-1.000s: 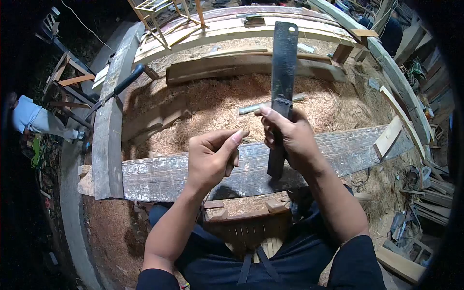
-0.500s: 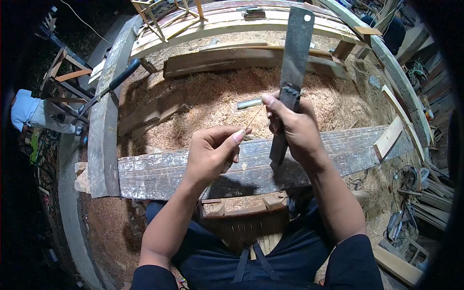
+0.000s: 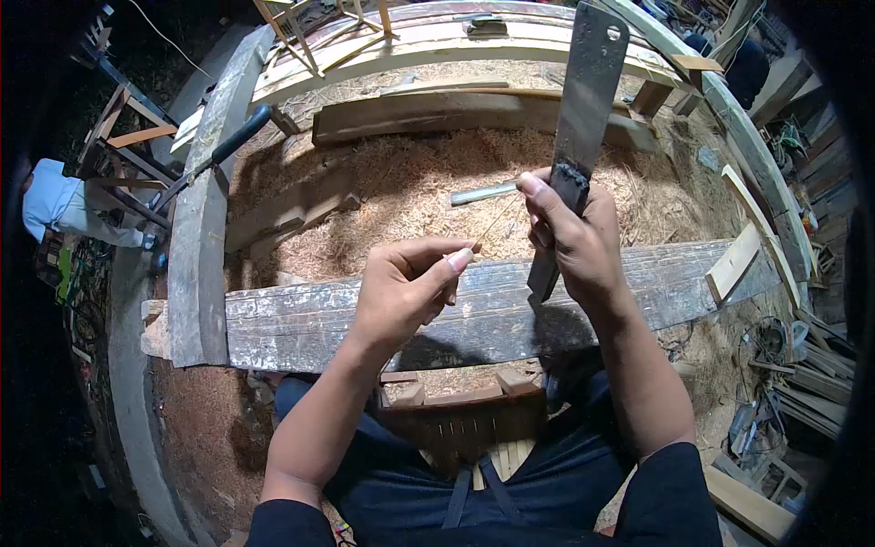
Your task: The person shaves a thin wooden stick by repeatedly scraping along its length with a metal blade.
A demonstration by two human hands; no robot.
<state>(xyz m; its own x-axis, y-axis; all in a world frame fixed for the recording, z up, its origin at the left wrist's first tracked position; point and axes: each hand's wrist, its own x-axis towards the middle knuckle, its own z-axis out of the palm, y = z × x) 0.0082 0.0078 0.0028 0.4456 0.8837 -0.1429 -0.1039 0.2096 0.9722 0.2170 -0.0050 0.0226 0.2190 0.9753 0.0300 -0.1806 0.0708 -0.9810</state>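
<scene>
My left hand (image 3: pixel 396 290) pinches one end of a thin, light strand (image 3: pixel 495 221) that slants up towards the fingertips of my right hand (image 3: pixel 576 228). Wrapped in my right hand is the dark handle of a flat, wide-bladed tool (image 3: pixel 591 87), its blade pointing up and a round hole near its top corner. Black binding shows where the blade meets the handle. Both hands are above a weathered plank (image 3: pixel 301 319) with pale paint spots. Whether the strand's upper end is gripped by my right fingers is hard to make out.
A black-handled saw (image 3: pixel 239 137) rests on the left beam (image 3: pixel 199 264). Beyond the plank, wood shavings (image 3: pixel 401 205) surround a small metal-coloured strip (image 3: pixel 483 193) and a long board (image 3: pixel 456 114). A person (image 3: pixel 68 210) bends at the far left. A slatted wooden piece (image 3: pixel 465 424) lies by my lap.
My right hand has moved right with the tool, which now tilts further right. The strand between the hands shows longer than before. My left hand has shifted slightly.
</scene>
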